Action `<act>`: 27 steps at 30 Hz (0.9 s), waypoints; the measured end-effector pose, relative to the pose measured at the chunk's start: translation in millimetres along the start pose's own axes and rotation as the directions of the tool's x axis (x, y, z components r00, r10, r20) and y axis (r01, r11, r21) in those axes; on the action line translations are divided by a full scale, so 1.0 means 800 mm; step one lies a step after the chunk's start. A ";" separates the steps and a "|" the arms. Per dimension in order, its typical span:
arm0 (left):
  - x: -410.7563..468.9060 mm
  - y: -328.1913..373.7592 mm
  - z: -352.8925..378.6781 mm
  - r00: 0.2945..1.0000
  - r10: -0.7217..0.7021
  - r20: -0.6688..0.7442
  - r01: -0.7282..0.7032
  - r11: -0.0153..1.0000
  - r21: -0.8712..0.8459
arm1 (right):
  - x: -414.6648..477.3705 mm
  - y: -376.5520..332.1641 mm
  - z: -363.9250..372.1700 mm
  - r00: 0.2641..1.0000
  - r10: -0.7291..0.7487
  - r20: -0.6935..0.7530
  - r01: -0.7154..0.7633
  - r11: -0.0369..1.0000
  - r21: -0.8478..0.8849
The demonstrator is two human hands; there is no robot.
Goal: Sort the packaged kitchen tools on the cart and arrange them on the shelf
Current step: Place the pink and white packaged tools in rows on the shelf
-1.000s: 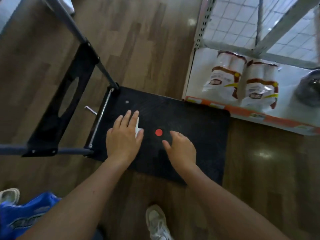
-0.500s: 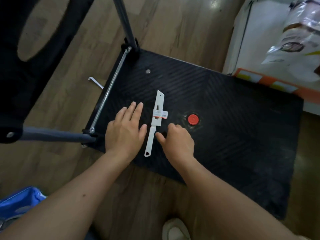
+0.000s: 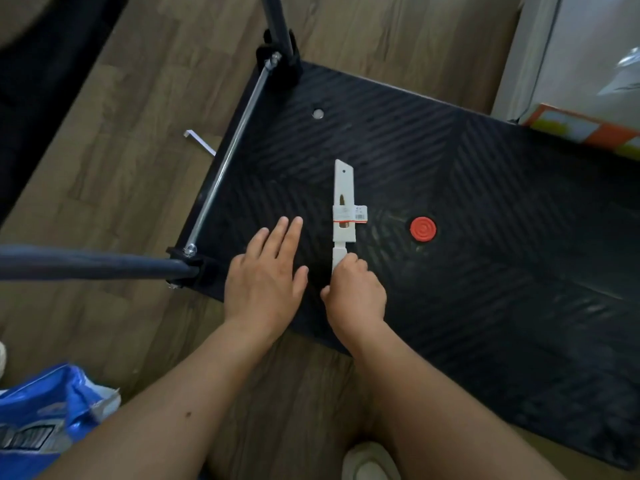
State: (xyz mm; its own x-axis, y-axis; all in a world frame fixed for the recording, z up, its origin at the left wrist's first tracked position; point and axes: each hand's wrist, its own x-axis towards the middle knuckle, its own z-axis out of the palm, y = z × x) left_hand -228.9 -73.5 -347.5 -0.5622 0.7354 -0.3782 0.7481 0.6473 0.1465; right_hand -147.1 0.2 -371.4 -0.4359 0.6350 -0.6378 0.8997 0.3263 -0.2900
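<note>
Head camera looks steeply down — close over the cart deck (image 3: 450,161).

1. Brown wood-plank floor (image 3: 138,109) fills the left and top of the frame under soft, even light.
2. A white shelf (image 3: 588,46), its base edged with an orange strip (image 3: 581,128), stands at upper right.
3. A crumpled blue bag (image 3: 38,410) lies at lower left, and a small bent metal piece (image 3: 201,142) rests on the planks at centre left.
4. A dark, blurred shape (image 3: 41,64) crosses the upper left corner.

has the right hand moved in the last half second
Yes. The right hand shifted left, away from the red disc, and now grips the handle of the white packaged tool.
</note>
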 end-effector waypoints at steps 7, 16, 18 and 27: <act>-0.008 0.037 -0.004 0.999 -0.033 0.039 0.033 0.999 0.002 | -0.009 0.055 -0.034 0.994 0.077 0.081 -0.080 0.996 0.034; -0.004 0.147 -0.051 0.999 -0.026 0.018 0.027 0.997 -0.066 | -0.030 0.135 -0.136 0.996 0.091 0.021 -0.093 0.987 0.129; -0.003 0.179 -0.065 0.999 -0.033 0.011 0.034 0.990 -0.136 | -0.040 0.150 -0.163 0.998 0.065 -0.010 -0.063 0.990 0.124; -0.037 0.283 -0.173 1.000 0.005 -0.029 -0.011 0.979 -0.204 | -0.131 0.211 -0.296 0.991 0.018 -0.131 -0.007 0.997 0.083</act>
State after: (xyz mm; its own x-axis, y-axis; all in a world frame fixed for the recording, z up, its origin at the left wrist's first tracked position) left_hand -91.9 79.0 -176.6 -0.5684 0.7442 -0.3509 0.6663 0.6665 0.3344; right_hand 45.0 154.4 -184.9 -0.4190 0.7273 -0.5436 0.9017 0.2628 -0.3434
